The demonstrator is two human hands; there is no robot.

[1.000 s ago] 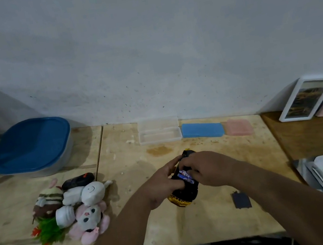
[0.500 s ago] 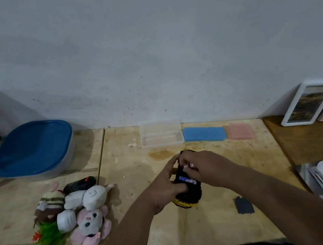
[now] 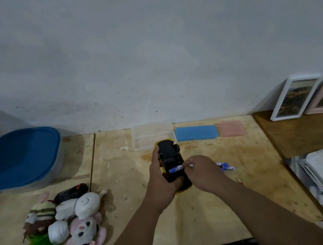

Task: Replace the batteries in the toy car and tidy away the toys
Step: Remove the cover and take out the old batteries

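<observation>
Toy car (image 3: 170, 159) is upside down, black underside up, held above the wooden table (image 3: 213, 209) near its middle. Left hand (image 3: 162, 183) grips it from the left side, fingers curled round the body, thumb up near the far wheel. Right hand (image 3: 204, 172) pinches a blue-and-white battery (image 3: 176, 169) at its right end; battery lies crosswise over the car's underside, at the open battery slot. Can't tell if it's seated. More blue-and-white batteries (image 3: 225, 166) lie on the table just right of the right hand. Pile of soft toys (image 3: 70, 219) sits well left of the car, with a black remote (image 3: 71, 192) at its far edge. Blue-lidded tub (image 3: 18, 158) at far left. Clear open box (image 3: 152, 136), blue case (image 3: 196, 133) and pink case (image 3: 231, 128) in a row by the wall. Two picture frames (image 3: 293, 97) lean at right.
</observation>
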